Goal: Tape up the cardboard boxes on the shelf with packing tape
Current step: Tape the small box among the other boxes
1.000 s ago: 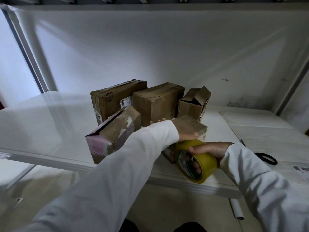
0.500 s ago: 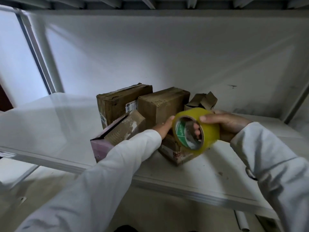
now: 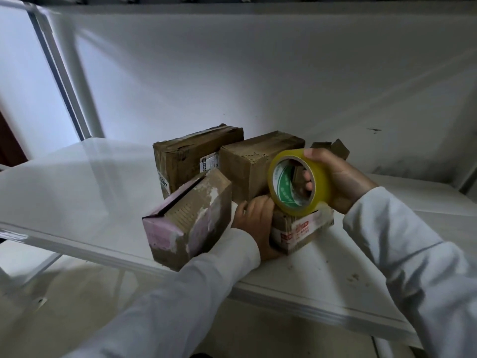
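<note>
Holding a yellow roll of packing tape (image 3: 299, 186) in the right hand (image 3: 338, 179), thumb curling over the top of the roll and fingers (image 3: 307, 182) hooking through its core, green label inside showing. Keeping the roll just above the small cardboard box (image 3: 300, 229), its lower edge touching or almost touching the box top; cannot tell which. Gripping the left side of this small box with the left hand (image 3: 255, 223), fingers curling over its upper edge, palm lying against the side. Standing on the white shelf (image 3: 77, 192), near its front edge, between the two hands. Lying just left of it, a pink-ended box (image 3: 185, 226), tilted, its flap slightly open. Standing behind, side by side and touching, two bigger brown boxes: the left rear box (image 3: 191, 157) with a white label, and the middle rear box (image 3: 255, 161). Peeking out behind the right hand, an open-flapped box (image 3: 335, 148), mostly hidden. Covering both arms, white sleeves (image 3: 402, 244).
</note>
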The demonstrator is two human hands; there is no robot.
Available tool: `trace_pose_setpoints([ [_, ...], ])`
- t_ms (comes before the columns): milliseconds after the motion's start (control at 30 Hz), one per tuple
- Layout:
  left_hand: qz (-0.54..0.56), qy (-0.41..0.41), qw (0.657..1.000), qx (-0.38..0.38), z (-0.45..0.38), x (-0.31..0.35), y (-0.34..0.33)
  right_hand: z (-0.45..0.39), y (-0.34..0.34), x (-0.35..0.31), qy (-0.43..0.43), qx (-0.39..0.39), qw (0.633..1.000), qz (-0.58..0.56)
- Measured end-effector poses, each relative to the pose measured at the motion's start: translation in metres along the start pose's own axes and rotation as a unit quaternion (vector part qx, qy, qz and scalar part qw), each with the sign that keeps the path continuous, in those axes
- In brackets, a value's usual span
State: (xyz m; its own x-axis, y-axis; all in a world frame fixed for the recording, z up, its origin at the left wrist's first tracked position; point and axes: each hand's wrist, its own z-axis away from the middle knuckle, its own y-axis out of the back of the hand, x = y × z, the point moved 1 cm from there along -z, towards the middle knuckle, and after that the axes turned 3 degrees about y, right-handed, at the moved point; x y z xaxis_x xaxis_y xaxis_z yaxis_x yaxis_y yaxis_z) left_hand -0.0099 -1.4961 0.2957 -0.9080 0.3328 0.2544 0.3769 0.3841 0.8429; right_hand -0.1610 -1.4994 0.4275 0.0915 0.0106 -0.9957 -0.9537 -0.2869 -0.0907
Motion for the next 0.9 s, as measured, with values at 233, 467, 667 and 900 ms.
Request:
trace_pose_setpoints([
  [233, 0.163, 0.201, 0.963, -0.075, -0.016, -0.006, 0.021, -0.015, -0.020, 0.011, 0.041, -0.017, 0.999, 0.022],
  [467, 0.177, 0.245, 0.946, -0.116, -0.019, -0.013, 0.027, -0.020, -0.032, 0.011, -0.009, 0.025, 0.993, 0.116],
  [667, 0.139, 0.226, 0.955, -0.133, -0.020, -0.011, 0.033, -0.008, -0.031, 0.000, 0.009, 0.020, 0.984, 0.178],
  [900, 0.103, 0.215, 0.957, -0.164, -0.024, -0.014, 0.034, 0.005, -0.029, 0.022, 0.033, 0.071, 0.992, 0.097],
])
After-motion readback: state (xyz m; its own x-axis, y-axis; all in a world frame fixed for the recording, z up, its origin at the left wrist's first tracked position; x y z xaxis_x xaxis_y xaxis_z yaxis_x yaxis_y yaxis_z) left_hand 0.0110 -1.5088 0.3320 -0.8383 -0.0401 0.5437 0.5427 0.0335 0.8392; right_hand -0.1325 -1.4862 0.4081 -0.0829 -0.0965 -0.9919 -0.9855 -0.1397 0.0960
